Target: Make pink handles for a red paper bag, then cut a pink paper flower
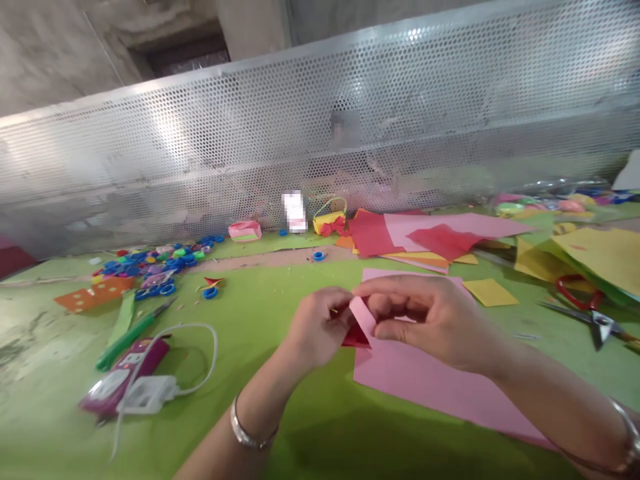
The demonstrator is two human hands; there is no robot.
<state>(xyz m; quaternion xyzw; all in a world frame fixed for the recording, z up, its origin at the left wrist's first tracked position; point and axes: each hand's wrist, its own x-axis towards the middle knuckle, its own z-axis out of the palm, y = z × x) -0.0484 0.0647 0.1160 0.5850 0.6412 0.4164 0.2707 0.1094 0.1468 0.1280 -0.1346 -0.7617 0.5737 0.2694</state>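
Note:
Near the middle of the table, my left hand (316,328) is closed, its fingers curled around a small folded red paper piece (357,339). My right hand (447,323) meets it from the other side and pinches a narrow pink paper strip (363,317) between thumb and fingers. The strip lies against the red piece; my fingers hide where they join. Under my right hand and forearm is a large pink paper sheet (430,381), flat on the green tabletop (260,380).
On the left lie a green-handled cutter (133,337), a purple power strip (145,360) with a white charger (150,393), and a pile of small plastic pieces (160,263). Red-handled scissors (590,310) and a yellow square (490,292) are right. Coloured sheets (370,237) lie before the perforated metal panel (250,133).

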